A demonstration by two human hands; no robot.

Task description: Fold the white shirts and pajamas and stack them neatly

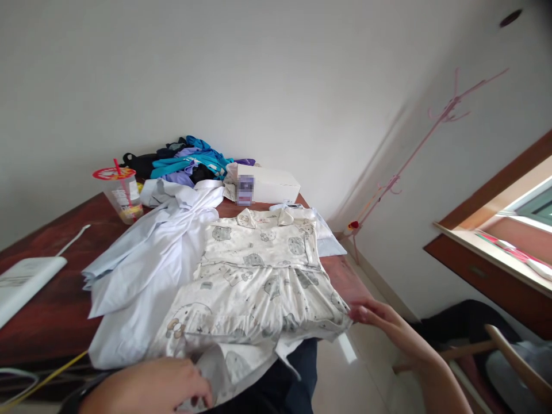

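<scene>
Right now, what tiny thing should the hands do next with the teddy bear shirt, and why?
Probably pull the bottom hem flat. The cream cotton shirt with grey bear prints lies collar away on the dark wooden table, but its lower edge is rumpled where the left hand grips it, while the right hand only touches the right corner.

This is a room in a home. A dark reddish wooden table against a plain white wall carries a heap of blue, purple and black clothes, a clear plastic drink cup with a red lid and a white cardboard box. A pink coat stand fills the corner beside a wood-framed window.
</scene>
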